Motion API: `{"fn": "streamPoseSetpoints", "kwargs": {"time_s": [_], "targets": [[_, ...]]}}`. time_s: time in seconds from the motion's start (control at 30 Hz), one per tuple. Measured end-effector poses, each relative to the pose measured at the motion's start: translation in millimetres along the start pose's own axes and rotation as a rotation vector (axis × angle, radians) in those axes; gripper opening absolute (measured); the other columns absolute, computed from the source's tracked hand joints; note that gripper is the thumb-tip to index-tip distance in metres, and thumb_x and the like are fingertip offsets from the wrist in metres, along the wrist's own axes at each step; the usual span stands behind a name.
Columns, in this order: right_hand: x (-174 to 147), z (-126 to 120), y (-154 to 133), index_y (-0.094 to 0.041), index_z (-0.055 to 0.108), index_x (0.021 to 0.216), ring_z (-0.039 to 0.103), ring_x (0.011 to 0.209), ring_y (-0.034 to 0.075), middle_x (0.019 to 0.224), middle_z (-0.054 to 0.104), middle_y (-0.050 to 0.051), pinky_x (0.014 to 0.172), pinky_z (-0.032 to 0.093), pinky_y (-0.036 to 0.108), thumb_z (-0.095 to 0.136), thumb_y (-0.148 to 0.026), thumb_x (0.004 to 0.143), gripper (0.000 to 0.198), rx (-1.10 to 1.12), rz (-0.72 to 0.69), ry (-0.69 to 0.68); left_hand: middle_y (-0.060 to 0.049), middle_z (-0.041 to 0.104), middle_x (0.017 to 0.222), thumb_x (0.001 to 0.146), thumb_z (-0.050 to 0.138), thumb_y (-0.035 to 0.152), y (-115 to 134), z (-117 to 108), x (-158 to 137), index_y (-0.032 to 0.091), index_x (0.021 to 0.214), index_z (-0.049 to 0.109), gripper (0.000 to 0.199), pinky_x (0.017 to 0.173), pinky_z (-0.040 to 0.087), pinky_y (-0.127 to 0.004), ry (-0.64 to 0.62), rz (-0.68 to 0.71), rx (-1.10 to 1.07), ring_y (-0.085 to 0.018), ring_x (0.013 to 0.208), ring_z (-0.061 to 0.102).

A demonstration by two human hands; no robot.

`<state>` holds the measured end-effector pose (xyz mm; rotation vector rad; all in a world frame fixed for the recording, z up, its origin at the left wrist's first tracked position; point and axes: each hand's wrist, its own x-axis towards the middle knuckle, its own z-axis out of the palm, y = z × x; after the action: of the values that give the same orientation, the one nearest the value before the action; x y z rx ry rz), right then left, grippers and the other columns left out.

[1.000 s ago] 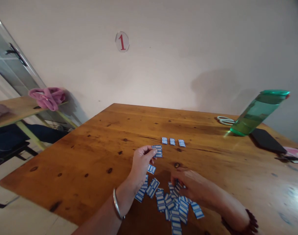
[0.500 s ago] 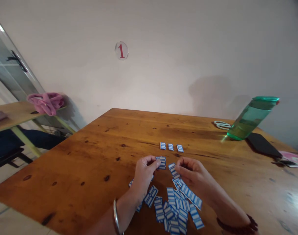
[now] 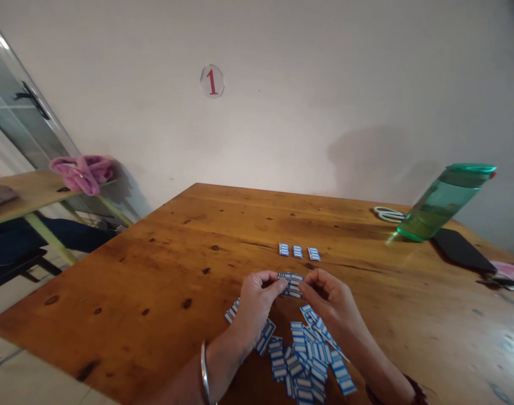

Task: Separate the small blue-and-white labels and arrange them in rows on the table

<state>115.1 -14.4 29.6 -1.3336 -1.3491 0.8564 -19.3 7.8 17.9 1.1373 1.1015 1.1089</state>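
Note:
My left hand [image 3: 259, 301] pinches the left part of several blue-and-white label strips [image 3: 291, 284], held just above the wooden table. From the other side my right hand [image 3: 330, 295] is closed on the right part of the same strips, thumb in front. Closer to me lies a loose, overlapping pile of label strips [image 3: 303, 360], partly covered by my wrists. Beyond my hands, three small stacks of label strips [image 3: 297, 251] sit in a row.
A green bottle [image 3: 445, 202] stands at the right, with a white cable [image 3: 387, 214] and a dark phone-like slab [image 3: 463, 250] beside it. A pink cloth [image 3: 84, 173] rests on another table at left. The wooden table [image 3: 168, 242] meets the wall behind.
My right hand has moved left and up with its strip, joining the strips in my left hand. The view has shifted slightly.

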Motion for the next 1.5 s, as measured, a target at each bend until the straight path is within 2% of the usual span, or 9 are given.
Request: {"fn": "streamPoseSetpoints", "kwargs": {"time_s": [0.17, 0.47, 0.7, 0.9, 1.07, 1.33, 1.5], "targets": [[-0.5, 1.3, 0.7, -0.018, 0.048, 0.056, 0.039, 0.047, 0.01, 0.05, 0.044, -0.004, 0.044, 0.031, 0.022, 0.055, -0.034, 0.069, 0.022, -0.068, -0.022, 0.007, 0.005, 0.05, 0.047, 0.062, 0.063, 0.027, 0.6, 1.1, -1.1, 0.016, 0.055, 0.06, 0.014, 0.045, 0.026, -0.021, -0.019, -0.006, -0.026, -0.007, 0.042, 0.036], [0.2, 1.6, 0.3, -0.019, 0.047, 0.055, 0.039, 0.046, 0.01, 0.049, 0.044, -0.004, 0.043, 0.031, 0.021, 0.055, -0.034, 0.068, 0.023, -0.066, -0.025, 0.015, 0.005, 0.048, 0.045, 0.062, 0.064, 0.029, 1.6, 2.5, -2.1, 0.015, 0.051, 0.059, 0.018, 0.047, 0.028, -0.021, -0.031, -0.006, -0.036, -0.008, 0.045, 0.039], [0.0, 1.1, 2.5, -0.019, 0.05, 0.055, 0.038, 0.047, 0.01, 0.049, 0.044, -0.004, 0.043, 0.03, 0.022, 0.058, -0.033, 0.067, 0.021, -0.041, -0.006, 0.021, 0.004, 0.052, 0.049, 0.062, 0.063, 0.027, 1.9, 1.5, -2.7, 0.015, 0.057, 0.063, 0.013, 0.048, 0.029, -0.022, -0.051, 0.009, -0.01, -0.009, 0.046, 0.04], [-2.4, 5.8, 2.9, -0.017, 0.056, 0.064, 0.047, 0.055, 0.013, 0.06, 0.055, -0.001, 0.051, 0.038, 0.024, 0.065, -0.041, 0.064, 0.026, 0.212, 0.116, -0.075, 0.002, 0.055, 0.053, 0.06, 0.063, 0.023, 3.5, 3.3, -3.5, 0.015, 0.056, 0.061, 0.009, 0.053, 0.034, -0.022, -0.034, 0.037, -0.058, -0.01, 0.051, 0.045], [-5.1, 8.1, 5.2, -0.016, 0.057, 0.063, 0.045, 0.055, 0.009, 0.06, 0.055, -0.003, 0.052, 0.035, 0.02, 0.071, -0.036, 0.063, 0.025, 0.433, 0.239, -0.075, 0.002, 0.056, 0.055, 0.061, 0.064, 0.022, 4.3, 4.3, -4.8, 0.015, 0.058, 0.06, 0.009, 0.055, 0.035, -0.021, -0.033, 0.062, -0.082, -0.01, 0.054, 0.046], [-7.0, 6.4, 8.1, -0.016, 0.06, 0.065, 0.052, 0.06, 0.012, 0.064, 0.06, -0.001, 0.058, 0.04, 0.022, 0.072, -0.033, 0.064, 0.021, 0.55, 0.249, -0.094, 0.003, 0.052, 0.056, 0.06, 0.068, 0.03, 7.4, 4.4, -7.4, 0.015, 0.061, 0.057, 0.019, 0.047, 0.033, -0.019, -0.081, 0.017, -0.17, -0.008, 0.05, 0.042], [-7.1, 6.2, 6.4, -0.016, 0.06, 0.069, 0.054, 0.063, 0.015, 0.064, 0.06, 0.001, 0.063, 0.043, 0.026, 0.069, -0.035, 0.068, 0.02, 0.543, 0.201, -0.132, 0.003, 0.053, 0.054, 0.059, 0.069, 0.032, 7.9, 3.9, -8.2, 0.015, 0.06, 0.057, 0.021, 0.047, 0.034, -0.02, -0.111, 0.011, -0.193, -0.007, 0.048, 0.043]]}}
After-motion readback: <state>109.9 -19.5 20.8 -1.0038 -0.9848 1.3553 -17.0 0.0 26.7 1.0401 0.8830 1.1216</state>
